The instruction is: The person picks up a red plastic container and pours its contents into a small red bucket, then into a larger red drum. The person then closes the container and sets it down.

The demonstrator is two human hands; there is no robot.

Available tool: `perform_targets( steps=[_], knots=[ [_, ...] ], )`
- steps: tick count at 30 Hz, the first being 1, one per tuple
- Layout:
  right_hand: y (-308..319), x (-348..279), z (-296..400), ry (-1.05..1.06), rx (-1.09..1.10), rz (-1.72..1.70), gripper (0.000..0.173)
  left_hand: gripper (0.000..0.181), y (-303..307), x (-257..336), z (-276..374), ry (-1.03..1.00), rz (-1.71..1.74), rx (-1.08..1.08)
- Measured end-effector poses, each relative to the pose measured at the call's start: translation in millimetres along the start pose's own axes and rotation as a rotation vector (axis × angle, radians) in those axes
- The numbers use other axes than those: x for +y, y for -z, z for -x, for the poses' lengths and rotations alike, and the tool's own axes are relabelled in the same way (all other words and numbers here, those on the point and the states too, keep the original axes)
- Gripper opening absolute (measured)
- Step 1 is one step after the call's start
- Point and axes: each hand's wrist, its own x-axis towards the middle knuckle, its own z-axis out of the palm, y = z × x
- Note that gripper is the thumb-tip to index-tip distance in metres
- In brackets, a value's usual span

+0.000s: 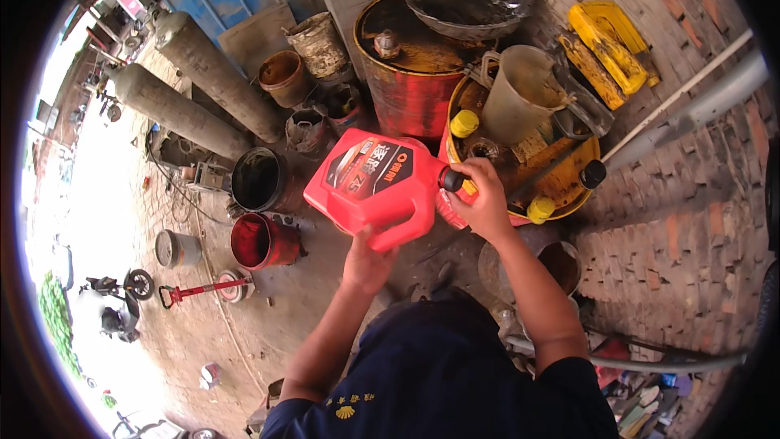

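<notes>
A red plastic oil jug (341, 204) with a dark printed label is tilted on its side in front of me. My left hand (370, 262) supports it from below, near the moulded handle. At the neck, the fingers of my right hand (484, 198) grip the black screw cap (451, 179), which sits at the jug's mouth. Just beyond the right hand stands an oil-stained drum with a yellow rim (586, 198). On its top are a translucent measuring jug (518, 94), a yellow cap (464, 123), another yellow cap (540, 210) and a black cap (593, 174).
A red drum (408, 100) carries a metal basin (466, 0). Gas cylinders (213, 73) lean at the left, near a black bucket (259, 180) and a red bucket (262, 241). The brick wall (682, 219) bounds the right. A red-handled tool (204, 288) lies on the floor.
</notes>
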Motion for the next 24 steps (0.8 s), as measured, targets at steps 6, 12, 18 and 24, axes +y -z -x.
perform_targets(
  steps=[6, 12, 18, 24],
  knots=[
    [-18.4, -28.3, 5.9, 0.182, -0.087, 0.104, 0.049, 0.038, 28.0, 28.8, 15.6, 0.016, 0.001, -0.056],
    [-37.1, -49.1, 10.4, 0.142, -0.009, 0.158, 0.028, 0.031, 37.2, 48.4, 29.6, 0.011, -0.028, -0.095],
    [-50.7, -33.1, 20.6, -0.856, -0.144, -0.466, 0.044, 0.019, 33.4, 54.2, 38.4, -0.079, -0.139, -0.119],
    [-48.4, -46.5, 29.8, -0.161, -0.049, 0.161, 0.053, 0.018, 35.5, 59.1, 41.9, -0.128, -0.190, -0.119]
  ],
)
